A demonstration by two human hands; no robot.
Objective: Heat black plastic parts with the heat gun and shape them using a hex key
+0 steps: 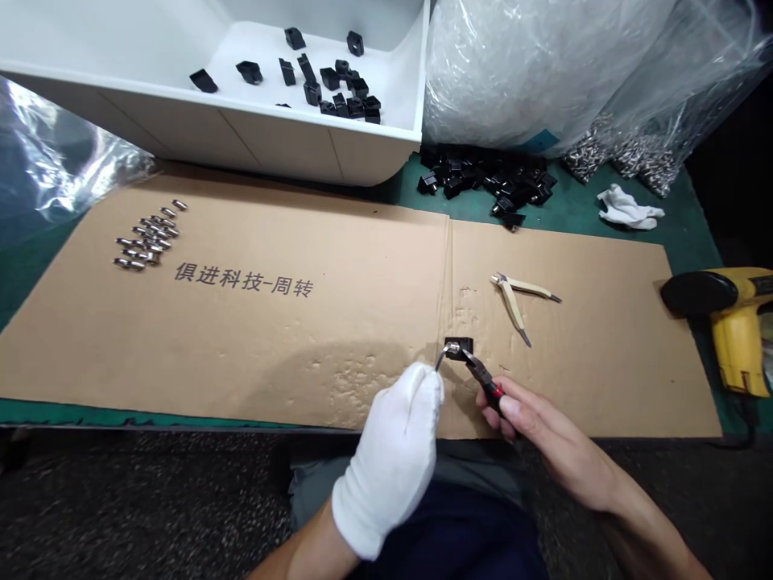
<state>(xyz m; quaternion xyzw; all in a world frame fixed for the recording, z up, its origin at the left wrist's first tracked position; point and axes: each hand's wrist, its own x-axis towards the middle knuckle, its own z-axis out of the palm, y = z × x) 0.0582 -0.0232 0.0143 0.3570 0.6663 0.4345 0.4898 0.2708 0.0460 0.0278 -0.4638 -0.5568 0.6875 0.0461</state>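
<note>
A small black plastic block [467,345] lies on the cardboard sheet, with a shiny metal piece [452,348] at its left side. My left hand [395,443], in a white glove, is closed around a thin bent metal rod [440,358] whose tip meets that metal piece. My bare right hand [535,415] grips pliers [479,372] with red and black handles. Their jaws touch the block's right side. Whether the jaws are closed on the block, I cannot tell. Cream-handled cutters [512,302] lie spread open beyond my right hand.
Cardboard [362,290] covers the green table. Several metal cylinders [148,238] lie at left. Behind are a white bin [266,149] of black parts, a pile of black parts [489,177], clear bags [543,72] and a crumpled white glove [629,208]. A yellow heat gun [737,338] lies right.
</note>
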